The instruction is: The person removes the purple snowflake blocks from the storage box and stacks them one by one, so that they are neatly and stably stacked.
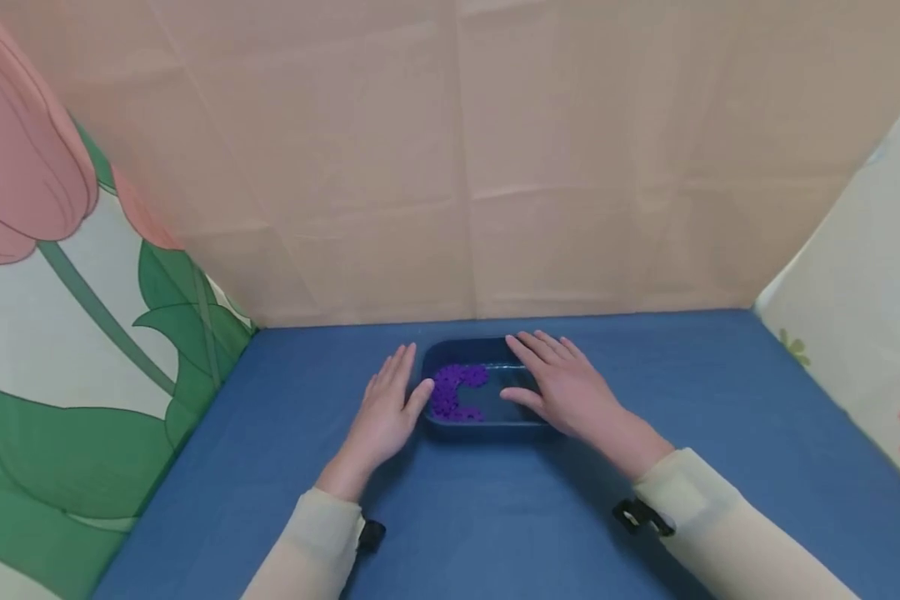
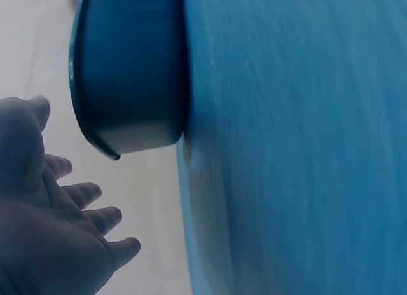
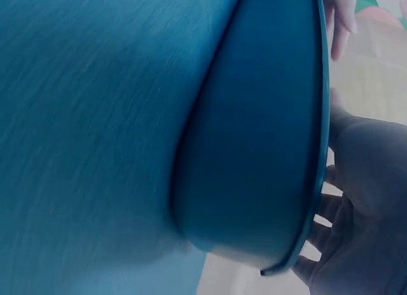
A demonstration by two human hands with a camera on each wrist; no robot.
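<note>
I have the dark blue tray (image 1: 487,432) near the far edge of the tabletop (image 1: 450,525), about midway between its left and right edges. Inside, the small purple pieces (image 1: 447,396) lie bunched against the tray's left end and bend along its far and near sides in a rough C; the middle of the tray floor shows bare, and its right end is partly hidden from me.

The hands are well apart, with neither gripping anything. My left hand (image 1: 381,423) is just beside the tray's left end, fingers straight, thumb out by the rim; I cannot tell whether it touches. My right hand (image 1: 572,392) spreads over the right end, thumb apart from the fingers, contact equally unclear.

As I judge progress, the pieces are in the tray, but unevenly spread, and no hold on the tray is made. Whether anything remains to be done, I can't settle from here.

Farther out, a beige cloth (image 1: 450,167) hangs behind the tabletop's far edge, with a tulip-printed panel (image 1: 22,325) along the left.
</note>
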